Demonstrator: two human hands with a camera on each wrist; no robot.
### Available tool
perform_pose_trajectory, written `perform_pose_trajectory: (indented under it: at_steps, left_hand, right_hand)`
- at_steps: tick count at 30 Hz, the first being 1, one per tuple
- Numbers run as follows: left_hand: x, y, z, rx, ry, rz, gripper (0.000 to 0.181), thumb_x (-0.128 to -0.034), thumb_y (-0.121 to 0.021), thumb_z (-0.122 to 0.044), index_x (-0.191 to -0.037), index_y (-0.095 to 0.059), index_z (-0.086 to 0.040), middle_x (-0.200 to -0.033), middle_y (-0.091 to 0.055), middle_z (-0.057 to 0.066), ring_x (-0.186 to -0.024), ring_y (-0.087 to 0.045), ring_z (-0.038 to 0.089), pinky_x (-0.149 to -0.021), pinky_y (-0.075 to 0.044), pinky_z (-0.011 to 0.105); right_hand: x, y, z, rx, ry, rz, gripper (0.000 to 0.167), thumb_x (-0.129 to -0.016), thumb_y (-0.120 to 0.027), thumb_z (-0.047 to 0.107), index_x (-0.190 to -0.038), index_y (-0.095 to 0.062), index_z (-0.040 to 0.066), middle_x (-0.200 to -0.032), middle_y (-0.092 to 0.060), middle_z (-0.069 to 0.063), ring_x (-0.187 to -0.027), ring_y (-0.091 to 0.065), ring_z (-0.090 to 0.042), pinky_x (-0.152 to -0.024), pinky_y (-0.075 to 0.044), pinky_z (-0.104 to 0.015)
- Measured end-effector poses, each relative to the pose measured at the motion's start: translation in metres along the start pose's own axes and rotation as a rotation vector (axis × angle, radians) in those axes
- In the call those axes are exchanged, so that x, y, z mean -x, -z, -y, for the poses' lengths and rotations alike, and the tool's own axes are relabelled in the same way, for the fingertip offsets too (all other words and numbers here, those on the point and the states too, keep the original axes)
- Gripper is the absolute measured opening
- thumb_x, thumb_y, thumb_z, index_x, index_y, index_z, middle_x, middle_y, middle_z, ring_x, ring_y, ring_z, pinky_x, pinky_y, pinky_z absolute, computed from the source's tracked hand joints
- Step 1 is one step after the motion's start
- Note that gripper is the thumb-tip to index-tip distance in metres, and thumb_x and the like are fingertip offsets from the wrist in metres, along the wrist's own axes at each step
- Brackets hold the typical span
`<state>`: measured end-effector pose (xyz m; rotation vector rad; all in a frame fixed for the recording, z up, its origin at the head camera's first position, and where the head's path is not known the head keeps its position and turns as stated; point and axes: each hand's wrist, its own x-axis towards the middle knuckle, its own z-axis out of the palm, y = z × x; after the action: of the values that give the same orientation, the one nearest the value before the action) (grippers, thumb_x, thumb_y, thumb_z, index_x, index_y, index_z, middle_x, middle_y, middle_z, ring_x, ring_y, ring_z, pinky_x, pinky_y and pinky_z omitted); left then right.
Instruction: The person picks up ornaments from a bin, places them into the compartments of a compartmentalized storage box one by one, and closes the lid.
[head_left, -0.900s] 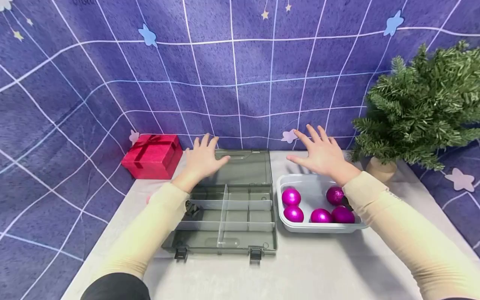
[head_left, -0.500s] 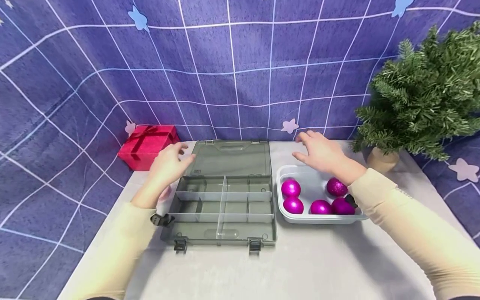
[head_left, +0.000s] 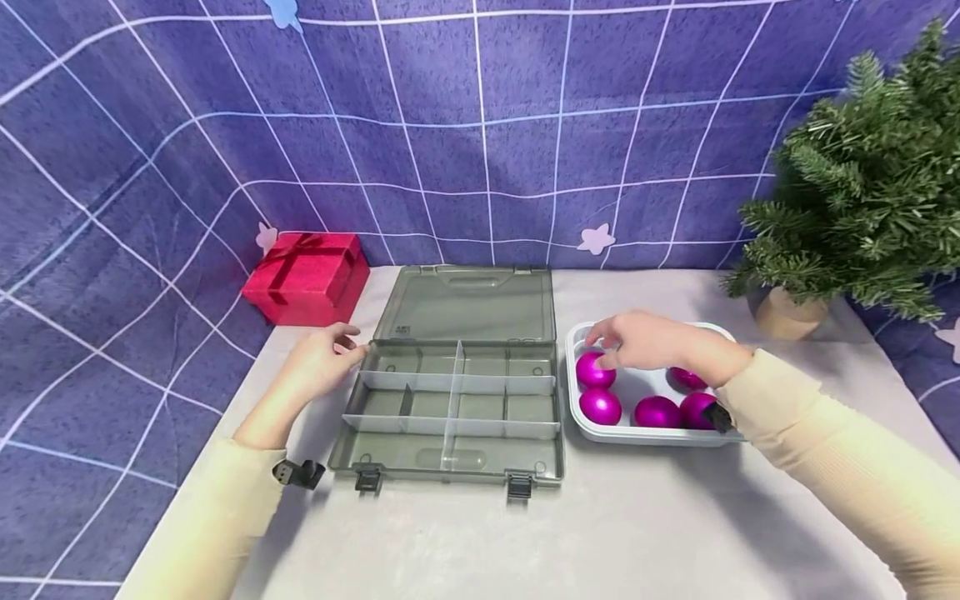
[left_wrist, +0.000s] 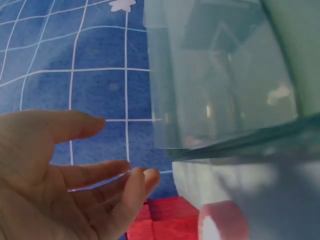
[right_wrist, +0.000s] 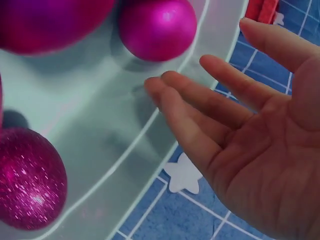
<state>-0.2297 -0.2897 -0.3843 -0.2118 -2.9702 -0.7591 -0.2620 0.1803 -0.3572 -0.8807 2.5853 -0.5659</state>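
Note:
My right hand [head_left: 651, 340] is over the white tray [head_left: 637, 437], its fingertips by a magenta ball [head_left: 596, 369] at the tray's left end; in the right wrist view the hand [right_wrist: 255, 140] is relaxed, holding nothing, near a smooth ball [right_wrist: 158, 27]. Several magenta balls lie in the tray, one glittery [right_wrist: 31, 179]. My left hand [head_left: 318, 364] is beside the left edge of the grey compartment box [head_left: 447, 478], whose lid [head_left: 480, 307] lies back. The left wrist view shows that hand [left_wrist: 75, 185] loosely bent and empty.
A red gift box [head_left: 306, 279] stands behind the left hand. At the right back is a small green tree [head_left: 870, 192] on a pale base [head_left: 791, 313]. A pink roll-shaped object [left_wrist: 223, 221] shows in the left wrist view. A patterned cloth [head_left: 450, 125] hangs behind.
My left hand has moved left and down from over the box's lid to its left edge. The right hand has lowered from behind the tray to the ball. The head view has tilted down.

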Motion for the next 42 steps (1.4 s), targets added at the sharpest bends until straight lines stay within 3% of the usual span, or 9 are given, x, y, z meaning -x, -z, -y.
perform_pose_trajectory:
  at_steps: [5,12,15,19,23,27,30,36,42]
  left_hand:
    - [0.012,-0.003,0.0,-0.015,-0.003,-0.006,0.039,-0.0934,-0.066,-0.02,-0.123,-0.067,0.005,-0.099,-0.074,0.018,-0.092,-0.071,0.034,-0.078,-0.053,0.05]
    - [0.024,-0.011,0.003,0.011,-0.06,-0.017,0.04,-0.0909,-0.069,-0.013,-0.121,-0.065,0.012,-0.099,-0.072,0.021,-0.088,-0.072,0.034,-0.081,-0.054,0.05]
    - [0.025,-0.014,0.008,0.114,-0.031,0.039,0.041,-0.0913,-0.067,-0.007,-0.125,-0.061,0.014,-0.101,-0.071,0.022,-0.087,-0.071,0.034,-0.073,-0.056,0.042]
    - [0.026,-0.017,0.015,0.316,0.068,0.132,0.048,-0.0911,-0.062,0.001,-0.136,-0.052,0.014,-0.108,-0.066,0.025,-0.086,-0.068,0.028,-0.062,-0.057,0.035]
    - [0.027,-0.02,0.02,0.461,0.132,0.161,0.054,-0.0897,-0.061,0.005,-0.141,-0.046,0.014,-0.114,-0.061,0.03,-0.085,-0.063,0.018,-0.062,-0.058,0.035]
    - [0.027,-0.025,0.025,0.564,0.169,0.173,0.056,-0.0893,-0.061,0.006,-0.142,-0.045,0.014,-0.119,-0.059,0.033,-0.085,-0.062,0.015,-0.064,-0.058,0.036]
    - [0.027,-0.026,0.029,0.604,0.183,0.186,0.057,-0.0897,-0.061,0.006,-0.143,-0.044,0.014,-0.122,-0.057,0.034,-0.086,-0.062,0.012,-0.065,-0.059,0.036]
    - [0.027,-0.026,0.035,0.626,0.194,0.203,0.057,-0.0901,-0.061,0.007,-0.144,-0.043,0.014,-0.123,-0.056,0.034,-0.088,-0.061,0.013,-0.067,-0.059,0.037]
    - [0.032,-0.025,0.035,0.614,0.209,0.198,0.057,-0.0902,-0.062,0.006,-0.144,-0.044,0.013,-0.122,-0.058,0.033,-0.089,-0.063,0.017,-0.067,-0.059,0.039]
  right_hand:
    - [-0.001,-0.006,0.0,0.011,0.022,0.034,0.048,-0.088,-0.074,0.019,-0.129,-0.065,-0.005,-0.122,-0.068,-0.023,-0.117,-0.062,-0.042,-0.103,-0.043,-0.056]
    - [-0.004,-0.008,-0.006,-0.007,0.026,0.067,0.054,-0.086,-0.078,0.019,-0.132,-0.062,-0.006,-0.128,-0.066,-0.021,-0.118,-0.061,-0.041,-0.103,-0.044,-0.056]
    - [-0.008,-0.01,-0.009,-0.045,0.006,0.081,0.052,-0.085,-0.078,0.016,-0.129,-0.063,-0.007,-0.117,-0.07,-0.019,-0.101,-0.067,-0.034,-0.097,-0.047,-0.052]
    - [-0.011,-0.013,-0.013,-0.065,-0.008,0.079,0.047,-0.083,-0.08,0.013,-0.123,-0.064,-0.007,-0.099,-0.072,-0.01,-0.086,-0.063,-0.025,-0.088,-0.048,-0.047]
    - [-0.01,-0.012,-0.012,-0.013,0.019,0.064,0.046,-0.081,-0.081,0.014,-0.12,-0.066,-0.007,-0.096,-0.072,-0.008,-0.094,-0.065,-0.028,-0.089,-0.05,-0.048]
    - [-0.006,-0.002,-0.005,-0.005,-0.009,0.056,0.045,-0.081,-0.079,0.014,-0.118,-0.063,-0.005,-0.084,-0.066,-0.005,-0.079,-0.061,-0.023,-0.078,-0.05,-0.042]
    - [-0.003,0.01,0.003,-0.067,-0.029,0.026,0.041,-0.081,-0.078,0.012,-0.115,-0.058,-0.002,-0.076,-0.059,-0.005,-0.069,-0.054,-0.019,-0.07,-0.046,-0.037]
    - [-0.006,0.029,0.025,-0.231,0.03,-0.041,0.038,-0.082,-0.077,0.011,-0.111,-0.054,0.001,-0.099,-0.068,-0.015,-0.086,-0.064,-0.023,-0.075,-0.051,-0.037]
    - [-0.026,0.027,0.052,-0.412,0.089,-0.025,0.034,-0.087,-0.072,0.008,-0.118,-0.06,0.002,-0.116,-0.066,-0.019,-0.099,-0.067,-0.03,-0.08,-0.058,-0.042]
